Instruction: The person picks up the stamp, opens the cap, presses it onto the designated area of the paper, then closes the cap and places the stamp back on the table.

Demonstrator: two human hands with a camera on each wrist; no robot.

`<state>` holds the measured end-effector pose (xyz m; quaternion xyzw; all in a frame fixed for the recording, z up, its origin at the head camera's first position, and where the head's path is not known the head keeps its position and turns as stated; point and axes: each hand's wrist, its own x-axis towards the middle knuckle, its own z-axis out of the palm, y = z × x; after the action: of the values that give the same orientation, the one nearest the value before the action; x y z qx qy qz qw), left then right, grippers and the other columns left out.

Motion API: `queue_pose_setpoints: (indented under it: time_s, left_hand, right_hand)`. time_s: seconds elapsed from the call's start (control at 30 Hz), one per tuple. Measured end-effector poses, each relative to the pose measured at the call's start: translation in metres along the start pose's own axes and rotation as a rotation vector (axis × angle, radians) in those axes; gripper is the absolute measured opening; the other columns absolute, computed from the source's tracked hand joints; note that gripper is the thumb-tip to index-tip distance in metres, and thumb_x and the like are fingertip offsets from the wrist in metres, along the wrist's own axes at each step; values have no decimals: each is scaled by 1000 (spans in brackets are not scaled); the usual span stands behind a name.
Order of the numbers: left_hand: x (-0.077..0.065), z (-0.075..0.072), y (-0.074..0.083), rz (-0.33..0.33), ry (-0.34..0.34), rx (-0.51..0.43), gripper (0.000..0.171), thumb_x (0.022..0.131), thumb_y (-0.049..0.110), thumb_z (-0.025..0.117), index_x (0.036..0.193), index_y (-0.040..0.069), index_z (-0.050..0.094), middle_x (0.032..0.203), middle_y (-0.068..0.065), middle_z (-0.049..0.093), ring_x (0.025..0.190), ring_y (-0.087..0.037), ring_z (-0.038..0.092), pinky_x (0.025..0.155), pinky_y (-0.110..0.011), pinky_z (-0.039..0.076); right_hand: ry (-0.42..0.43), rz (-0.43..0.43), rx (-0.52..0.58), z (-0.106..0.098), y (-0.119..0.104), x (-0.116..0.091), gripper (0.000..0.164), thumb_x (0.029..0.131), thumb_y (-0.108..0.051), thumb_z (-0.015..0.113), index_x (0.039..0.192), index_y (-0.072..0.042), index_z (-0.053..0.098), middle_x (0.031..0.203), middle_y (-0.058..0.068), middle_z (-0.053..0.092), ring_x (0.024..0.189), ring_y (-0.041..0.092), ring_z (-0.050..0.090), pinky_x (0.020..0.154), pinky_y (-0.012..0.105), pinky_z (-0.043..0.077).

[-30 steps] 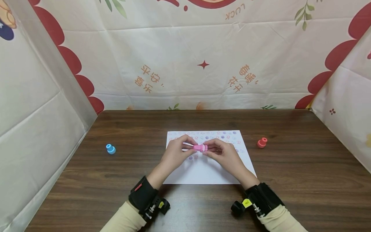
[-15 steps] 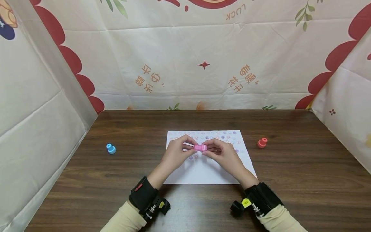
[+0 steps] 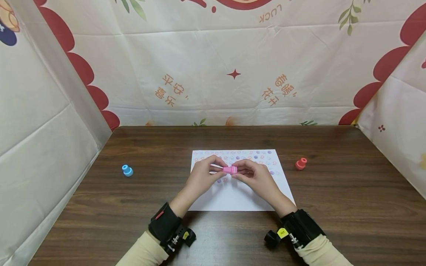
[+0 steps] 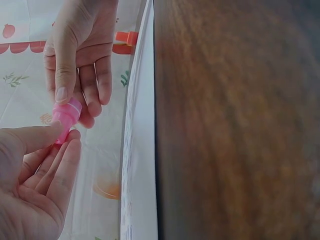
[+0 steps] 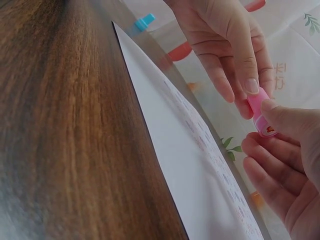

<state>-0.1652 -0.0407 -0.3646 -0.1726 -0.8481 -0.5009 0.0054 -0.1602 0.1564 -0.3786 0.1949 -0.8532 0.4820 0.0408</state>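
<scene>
Both hands hold a small pink toy stamp (image 3: 229, 170) above the paper, lying sideways between them. My left hand (image 3: 203, 173) pinches its narrow handle between thumb and fingers. At the wider capped end, my right hand (image 3: 254, 175) pinches with thumb and fingertips. In the right wrist view the pink stamp (image 5: 259, 114) shows a small orange-red picture on its end face. The left wrist view shows a pale line round the pink stamp (image 4: 67, 114) near its wide end. Below lies a white sheet of paper (image 3: 239, 199) with rows of small coloured stamp prints, partly hidden by the hands.
A blue stamp (image 3: 127, 170) stands on the brown wooden table (image 3: 100, 221) to the left. On the right stands a red stamp (image 3: 301, 163). Printed white cloth (image 3: 213, 55) hangs behind the table and along both sides.
A second ago a whitish band showed between the stamp's body and its wide pink end; that gap has closed as the right fingers moved slightly left. Otherwise the hands stay in place.
</scene>
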Motion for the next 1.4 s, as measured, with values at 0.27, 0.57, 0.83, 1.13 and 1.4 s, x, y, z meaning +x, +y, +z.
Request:
queue_pose_setpoints:
  time_s: [0.27,0.57,0.83,1.13,1.4]
  left_hand:
    - [-1,-1,1,0,-3,-8,18,80,4,74,96,7,65,101,-9,69,89,-20,71,69,-37,62]
    - [-2,-2,1,9,-7,2,17,81,4,74,96,6,65,100,-9,70,88,-20,71,70,-37,62]
    - [-2,-1,-1,17,-11,-6,16,81,4,74,95,7,65,100,-9,70,88,-19,71,70,-36,62]
    - [-2,-2,0,16,-20,-4,16,82,4,73,95,7,65,101,-8,70,88,-19,71,69,-36,62]
    - [-3,-1,0,29,-46,-15,17,81,2,73,96,6,66,99,-9,71,86,-18,71,69,-35,62]
  right_hand:
    - [-6,5,-8,0,0,-1,29,80,-15,76,106,-6,67,99,9,73,83,13,69,78,40,60]
    - [-14,3,-7,0,0,-1,29,80,-14,76,106,-7,67,99,8,73,83,12,68,77,39,61]
    - [-8,-11,5,1,-1,-1,30,80,-15,77,106,-5,67,98,11,73,83,15,69,76,42,61]
    - [-13,1,-18,1,-1,0,29,80,-16,77,106,-8,67,100,8,73,83,13,69,76,40,61]
    - [-20,-57,-28,2,-1,1,29,79,-15,78,105,-7,68,99,8,73,81,13,68,73,38,62]
